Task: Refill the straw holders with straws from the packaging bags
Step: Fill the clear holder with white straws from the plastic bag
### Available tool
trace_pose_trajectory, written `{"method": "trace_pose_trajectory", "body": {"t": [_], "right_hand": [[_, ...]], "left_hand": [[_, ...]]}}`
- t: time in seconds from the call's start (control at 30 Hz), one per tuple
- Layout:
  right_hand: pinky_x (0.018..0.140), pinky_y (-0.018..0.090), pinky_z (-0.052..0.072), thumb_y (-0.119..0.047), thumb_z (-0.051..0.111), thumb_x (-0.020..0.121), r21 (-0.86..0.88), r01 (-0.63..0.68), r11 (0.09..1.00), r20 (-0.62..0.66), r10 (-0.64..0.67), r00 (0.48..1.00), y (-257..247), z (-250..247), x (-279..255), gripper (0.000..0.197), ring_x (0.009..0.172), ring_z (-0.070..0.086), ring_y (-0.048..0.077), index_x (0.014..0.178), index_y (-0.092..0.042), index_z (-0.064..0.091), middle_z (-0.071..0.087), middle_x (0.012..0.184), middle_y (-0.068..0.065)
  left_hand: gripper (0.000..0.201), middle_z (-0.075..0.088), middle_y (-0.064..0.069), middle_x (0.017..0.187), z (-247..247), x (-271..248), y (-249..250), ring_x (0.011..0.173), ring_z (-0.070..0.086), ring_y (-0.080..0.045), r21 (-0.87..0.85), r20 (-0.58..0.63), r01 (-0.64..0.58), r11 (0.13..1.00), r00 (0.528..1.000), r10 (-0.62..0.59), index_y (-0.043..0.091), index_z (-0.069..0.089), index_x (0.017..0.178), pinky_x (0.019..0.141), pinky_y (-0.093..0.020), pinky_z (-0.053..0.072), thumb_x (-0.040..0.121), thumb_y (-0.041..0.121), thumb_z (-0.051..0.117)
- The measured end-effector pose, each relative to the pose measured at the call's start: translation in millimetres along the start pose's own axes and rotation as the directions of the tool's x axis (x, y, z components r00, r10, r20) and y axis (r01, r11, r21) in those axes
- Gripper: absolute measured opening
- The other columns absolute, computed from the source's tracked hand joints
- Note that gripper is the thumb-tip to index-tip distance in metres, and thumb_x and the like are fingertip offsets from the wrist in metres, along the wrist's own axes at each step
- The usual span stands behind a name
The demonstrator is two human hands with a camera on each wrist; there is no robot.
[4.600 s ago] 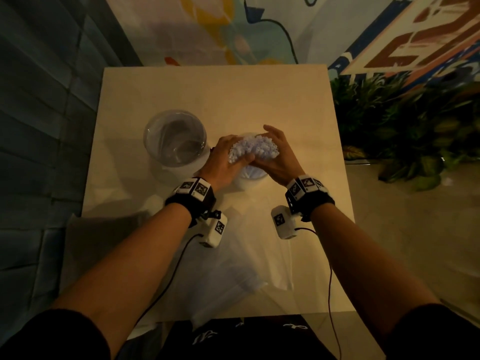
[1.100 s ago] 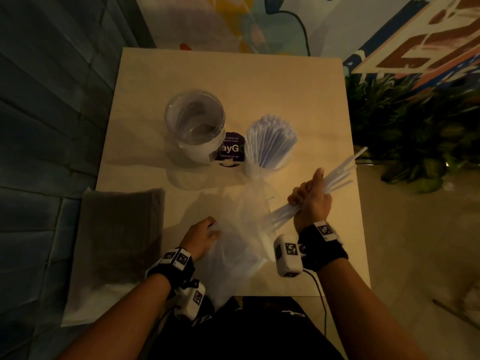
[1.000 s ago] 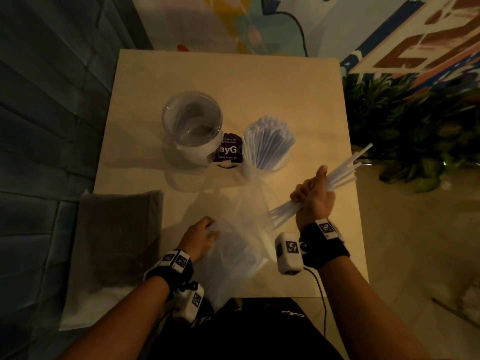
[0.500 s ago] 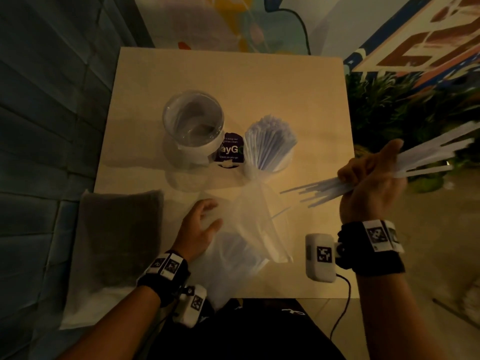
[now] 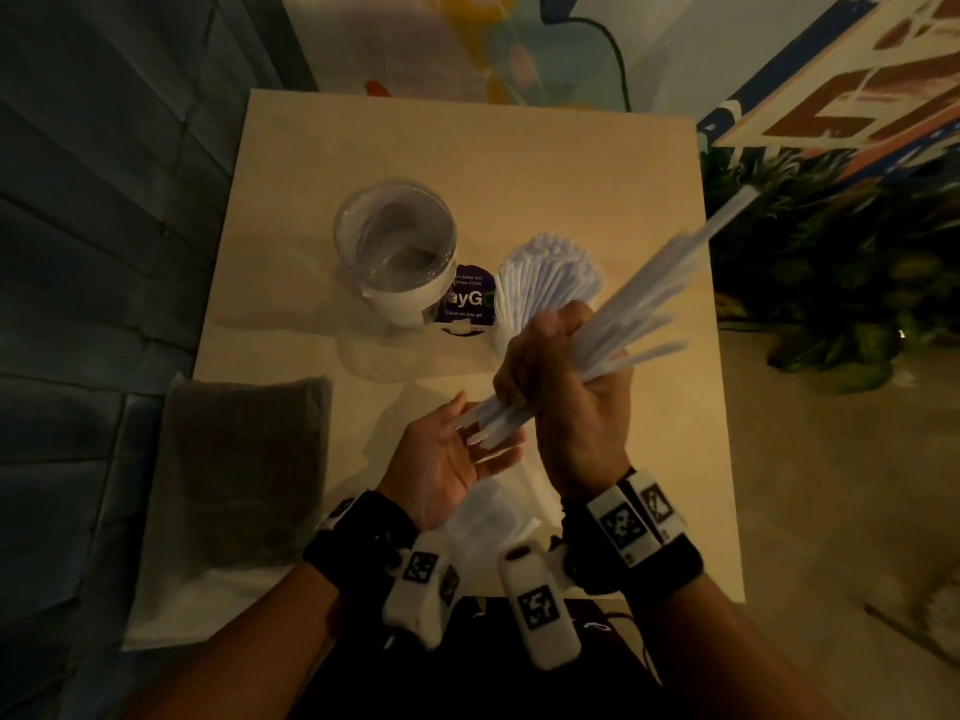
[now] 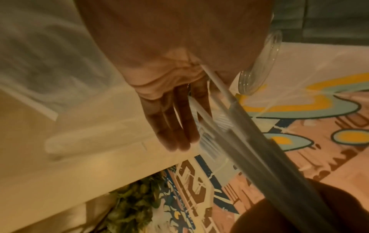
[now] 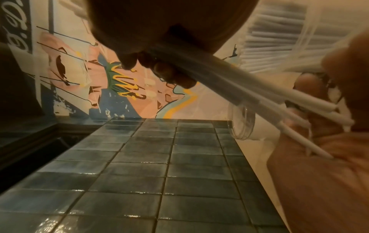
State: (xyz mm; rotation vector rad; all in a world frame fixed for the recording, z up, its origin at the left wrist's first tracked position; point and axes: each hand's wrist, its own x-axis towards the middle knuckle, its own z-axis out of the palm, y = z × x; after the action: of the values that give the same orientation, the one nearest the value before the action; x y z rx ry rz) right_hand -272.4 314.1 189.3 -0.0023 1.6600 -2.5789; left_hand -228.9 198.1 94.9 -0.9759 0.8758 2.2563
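My right hand (image 5: 556,376) grips a bundle of white straws (image 5: 644,298) in a fist above the table, the long ends slanting up to the right. Their lower ends (image 5: 483,423) press against the palm of my left hand (image 5: 447,454), which is held flat with straight fingers (image 6: 175,126). The same bundle (image 7: 259,94) runs from my right fist to that palm in the right wrist view. Behind the hands stands a holder full of straws (image 5: 545,272). Left of it stands a clear empty holder (image 5: 397,246). The clear packaging bag (image 5: 493,517) lies under my wrists.
A purple round sticker (image 5: 467,301) lies between the two holders. A dark flat pack on white plastic (image 5: 244,459) hangs over the table's left edge. Dark wall tiles (image 7: 139,157) run along the left, green plants (image 5: 831,283) stand to the right, and a mural covers the back wall.
My right hand swung the straw bundle back from the right to over the table. My left hand left the bag, rose, and turned palm-up against the straws' lower ends.
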Motion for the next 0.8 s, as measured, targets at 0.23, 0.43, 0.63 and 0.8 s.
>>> {"method": "trace_pose_trajectory", "body": {"t": [0.23,0.43,0.63,0.8], "right_hand": [[0.049,0.034,0.043,-0.014,0.066,0.089,-0.097,0.011,0.995,-0.030,-0.014,0.999,2,0,5,0.014,0.043,0.046,0.025,0.090,-0.008,0.053,0.048,0.057,0.011],[0.048,0.042,0.043,-0.026,0.061,0.091,-0.197,-0.061,0.978,0.065,0.075,0.995,14,-6,2,0.026,0.043,0.047,0.027,0.070,-0.013,0.054,0.050,0.051,0.003],[0.051,0.031,0.036,-0.028,0.049,0.097,-0.203,0.107,0.973,-0.050,-0.119,0.992,-12,-18,34,0.031,0.046,0.042,0.015,0.067,-0.029,0.054,0.047,0.056,-0.012],[0.051,0.031,0.037,-0.019,0.049,0.100,-0.234,0.285,0.930,-0.181,-0.329,0.927,-30,-33,91,0.027,0.046,0.042,0.017,0.074,-0.019,0.046,0.048,0.055,-0.007]], "left_hand": [[0.038,0.071,-0.007,0.070,6,-6,1,0.062,0.069,-0.017,0.088,0.038,0.044,0.995,0.998,-0.047,0.010,0.075,0.077,0.058,-0.027,0.055,0.094,0.028,0.046],[0.023,0.062,-0.008,0.063,13,-7,6,0.054,0.062,-0.017,0.079,0.070,0.072,0.994,0.994,-0.078,0.004,0.060,0.087,0.046,-0.022,0.046,0.083,0.024,0.050],[0.032,0.067,-0.016,0.078,-5,2,3,0.078,0.069,-0.030,0.257,-0.009,-0.006,0.966,1.000,0.009,0.004,0.062,0.083,0.072,-0.038,0.056,0.101,0.026,0.048],[0.025,0.066,-0.001,0.071,-51,17,-2,0.072,0.062,-0.014,0.845,0.032,-0.235,0.480,0.919,0.394,0.012,0.059,0.072,0.075,-0.035,0.051,0.093,0.027,0.060]]}}
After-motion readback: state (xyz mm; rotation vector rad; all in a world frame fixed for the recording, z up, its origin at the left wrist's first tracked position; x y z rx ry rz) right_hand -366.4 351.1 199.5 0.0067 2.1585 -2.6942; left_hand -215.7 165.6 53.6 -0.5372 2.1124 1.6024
